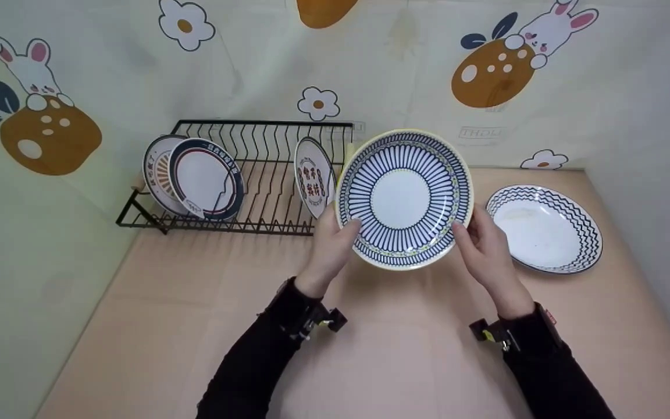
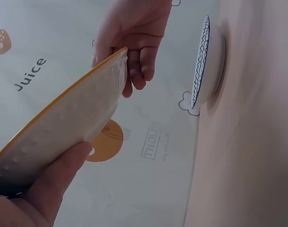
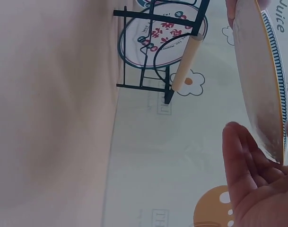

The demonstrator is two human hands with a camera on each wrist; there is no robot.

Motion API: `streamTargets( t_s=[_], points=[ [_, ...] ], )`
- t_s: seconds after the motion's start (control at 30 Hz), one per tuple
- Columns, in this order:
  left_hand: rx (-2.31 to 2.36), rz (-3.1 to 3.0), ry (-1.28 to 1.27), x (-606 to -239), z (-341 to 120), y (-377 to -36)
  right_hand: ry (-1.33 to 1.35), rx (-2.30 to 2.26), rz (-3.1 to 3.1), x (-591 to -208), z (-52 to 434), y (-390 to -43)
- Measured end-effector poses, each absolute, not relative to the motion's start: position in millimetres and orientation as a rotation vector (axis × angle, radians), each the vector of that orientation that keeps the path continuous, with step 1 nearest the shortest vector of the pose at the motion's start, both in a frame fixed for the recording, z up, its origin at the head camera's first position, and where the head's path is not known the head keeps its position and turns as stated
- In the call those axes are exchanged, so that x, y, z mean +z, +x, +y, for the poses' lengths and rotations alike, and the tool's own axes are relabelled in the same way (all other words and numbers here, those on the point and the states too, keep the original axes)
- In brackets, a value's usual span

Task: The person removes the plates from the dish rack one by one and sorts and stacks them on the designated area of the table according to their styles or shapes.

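Between the dish rack [image 1: 265, 174] and a zigzag-rimmed plate [image 1: 544, 228], both hands' fingers [image 1: 351, 226] grasp the striped plate [image 1: 403, 199].

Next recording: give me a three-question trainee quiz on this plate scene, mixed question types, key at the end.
1. How many plates stand in the black wire dish rack?
2. True or false: the left hand and right hand both hold the blue-striped, yellow-rimmed plate.
3. The white plate with the zigzag border lies: A) in the rack B) flat on the beige table C) under the held plate.

Key: 1. three; 2. true; 3. B
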State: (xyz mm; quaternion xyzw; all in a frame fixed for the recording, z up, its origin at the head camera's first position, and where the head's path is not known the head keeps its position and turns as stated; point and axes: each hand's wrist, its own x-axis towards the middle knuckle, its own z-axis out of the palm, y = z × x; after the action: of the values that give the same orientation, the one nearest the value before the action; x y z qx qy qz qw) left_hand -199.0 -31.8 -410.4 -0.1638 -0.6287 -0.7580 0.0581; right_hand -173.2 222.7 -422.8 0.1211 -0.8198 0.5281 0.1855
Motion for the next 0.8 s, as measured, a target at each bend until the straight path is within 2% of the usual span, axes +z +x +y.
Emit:
streamTargets(
  t_s=[0.47,0.8],
  points=[
    [-2.373,-1.919,-0.532,-413.3,-25.9,-196.8,0.283,1.652,-2.303,-421.5,225.2,-169.2],
    [-2.389,-1.928,-0.712,-414.7,-22.1,-198.8,0.218,1.629,-2.223,-421.4,229.9,-167.0]
  ],
)
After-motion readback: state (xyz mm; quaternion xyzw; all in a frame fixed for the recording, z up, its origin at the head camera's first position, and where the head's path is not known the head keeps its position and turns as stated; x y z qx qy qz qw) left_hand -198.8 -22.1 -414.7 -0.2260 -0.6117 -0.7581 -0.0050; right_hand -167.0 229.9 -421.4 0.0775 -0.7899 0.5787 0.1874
